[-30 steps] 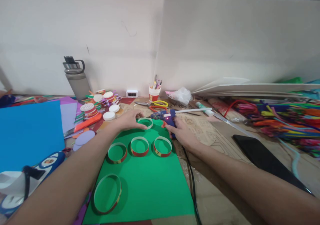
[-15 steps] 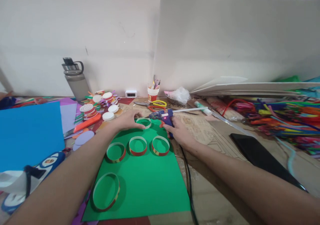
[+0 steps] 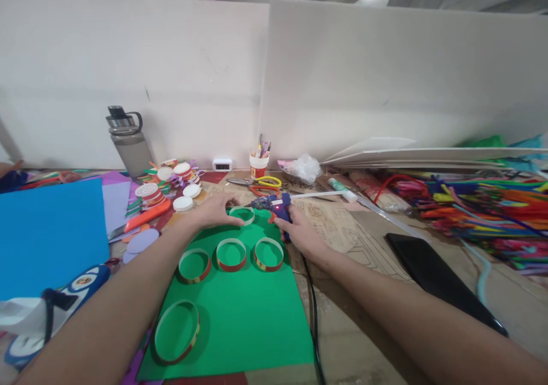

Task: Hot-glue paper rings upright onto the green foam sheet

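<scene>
My right hand is wrapped round a blue hot glue gun with a red light on its side and a white glue stick out of its back. Its nozzle points left, close to a small paper ring at the far end of a green sheet. The fingers of my left hand are closed on that ring's left side. Nearer me on the sheet stand several red-and-yellow paper rings, among them one in the middle, one at right and a larger one at front left.
A blue sheet, an orange cutter and white discs lie left. Behind are a bottle, a pencil cup and scissors. A black phone and pipe cleaners lie right. The gun's cord runs towards me.
The whole view has shifted slightly, so things sit a little lower and further left. Both hands keep their hold, with the glue gun still beside the far ring.
</scene>
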Tool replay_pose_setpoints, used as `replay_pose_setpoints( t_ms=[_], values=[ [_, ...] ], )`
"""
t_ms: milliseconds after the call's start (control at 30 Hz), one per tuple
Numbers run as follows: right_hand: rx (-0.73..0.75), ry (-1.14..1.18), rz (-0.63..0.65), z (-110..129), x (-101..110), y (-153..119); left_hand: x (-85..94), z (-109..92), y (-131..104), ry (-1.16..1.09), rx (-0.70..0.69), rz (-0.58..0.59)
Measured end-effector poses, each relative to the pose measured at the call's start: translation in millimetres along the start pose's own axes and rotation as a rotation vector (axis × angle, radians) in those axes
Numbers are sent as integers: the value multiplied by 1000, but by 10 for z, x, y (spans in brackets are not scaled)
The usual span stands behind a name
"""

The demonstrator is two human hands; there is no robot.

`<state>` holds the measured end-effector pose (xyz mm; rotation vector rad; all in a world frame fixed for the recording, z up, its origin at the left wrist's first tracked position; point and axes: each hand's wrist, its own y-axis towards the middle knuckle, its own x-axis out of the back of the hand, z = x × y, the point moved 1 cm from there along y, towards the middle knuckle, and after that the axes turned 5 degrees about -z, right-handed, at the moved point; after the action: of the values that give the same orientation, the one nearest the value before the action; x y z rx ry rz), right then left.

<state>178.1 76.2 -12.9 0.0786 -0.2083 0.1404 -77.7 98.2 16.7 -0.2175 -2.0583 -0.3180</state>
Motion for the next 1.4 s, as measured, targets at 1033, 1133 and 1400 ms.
replay_pose_setpoints(
  t_ms=[1033,1133,1400],
  values=[
    [30,-18,8,-6,-12,-23,23,11,-36,-67,-54,28],
    [31,-29,-10,-1,-16,-22,14,18,-36,-55,-54,21],
    [43,-32,-11,-13,-18,-16,17,0,-40,-42,-64,19]
  ],
)
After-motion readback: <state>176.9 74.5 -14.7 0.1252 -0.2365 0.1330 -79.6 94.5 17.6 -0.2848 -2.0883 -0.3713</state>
